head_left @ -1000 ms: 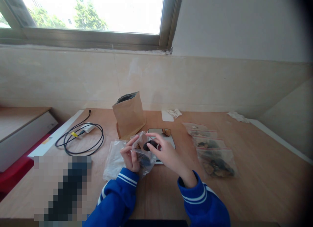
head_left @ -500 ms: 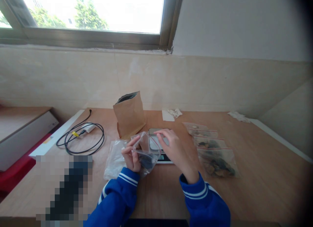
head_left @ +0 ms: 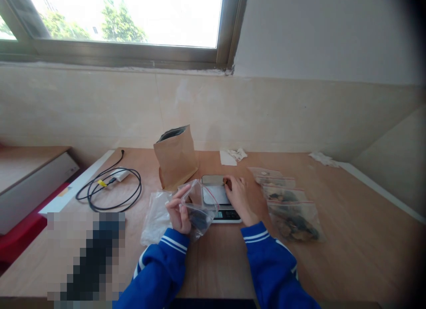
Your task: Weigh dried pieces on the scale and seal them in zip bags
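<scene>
My left hand (head_left: 179, 210) grips a clear zip-lock bag (head_left: 203, 207) by its left side; the bag has a red seal line and dark contents low inside. Over the right side of the digital kitchen scale (head_left: 214, 194) is my right hand (head_left: 237, 191), its fingers pinched on a small brown dried piece (head_left: 226, 181). The scale's display is lit, but its digits are too small to read. Part of the scale is hidden by the bag and my right hand. More clear plastic bags (head_left: 156, 218) lie flat beneath and left of my left hand.
An open brown paper pouch (head_left: 176, 160) stands behind the left hand. Filled zip-lock bags (head_left: 294, 220) lie in a row at right. A coiled black cable (head_left: 109, 207) with a white adapter (head_left: 120, 173) is at left. Paper scraps (head_left: 233, 156) lie near the wall.
My right hand has moved right and slightly down from above the bag to the scale's right side, where a brown piece shows at its fingertips. My left hand and the bag stay nearly still.
</scene>
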A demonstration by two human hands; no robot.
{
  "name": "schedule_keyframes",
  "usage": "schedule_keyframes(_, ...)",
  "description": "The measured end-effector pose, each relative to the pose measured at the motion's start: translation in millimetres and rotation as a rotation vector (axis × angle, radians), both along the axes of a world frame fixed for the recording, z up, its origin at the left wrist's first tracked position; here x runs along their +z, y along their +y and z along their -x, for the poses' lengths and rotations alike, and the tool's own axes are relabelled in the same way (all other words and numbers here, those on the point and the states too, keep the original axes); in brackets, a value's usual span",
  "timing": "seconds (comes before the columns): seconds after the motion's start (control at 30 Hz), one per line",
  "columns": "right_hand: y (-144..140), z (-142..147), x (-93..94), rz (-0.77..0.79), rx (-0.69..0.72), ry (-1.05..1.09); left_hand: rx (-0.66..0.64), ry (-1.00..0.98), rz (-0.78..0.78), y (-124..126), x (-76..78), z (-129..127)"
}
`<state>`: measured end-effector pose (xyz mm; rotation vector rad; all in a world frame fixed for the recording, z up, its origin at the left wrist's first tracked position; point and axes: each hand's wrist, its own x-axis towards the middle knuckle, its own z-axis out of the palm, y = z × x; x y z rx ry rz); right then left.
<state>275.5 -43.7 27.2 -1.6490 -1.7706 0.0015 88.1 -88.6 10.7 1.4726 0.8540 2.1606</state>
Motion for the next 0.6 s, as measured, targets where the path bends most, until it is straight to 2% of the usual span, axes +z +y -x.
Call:
schedule_keyframes(0.1,-12,7,21.0,-0.024,0.083,0.228,-0.010,-0.004,0.012,0,0.2,-1)
schedule_keyframes(0.2,-29,25,50.4,-0.020,0.214,0.457,-0.026,-0.019,0.010,0,0.8,-2)
schedule_keyframes(0.33,-47,50,82.4,0.080,0.442,0.482,-0.047,-0.043,-0.010,0,1.2,-1)
schedule_keyframes(0.47,-55,59,88.4,0.105,0.548,0.344,-0.054,-0.051,-0.022,0,3.3,2)
schedule_keyframes(0.6,-56,54,85.9,0.052,0.486,0.294,-0.026,-0.125,0.025,-3,9.3,1)
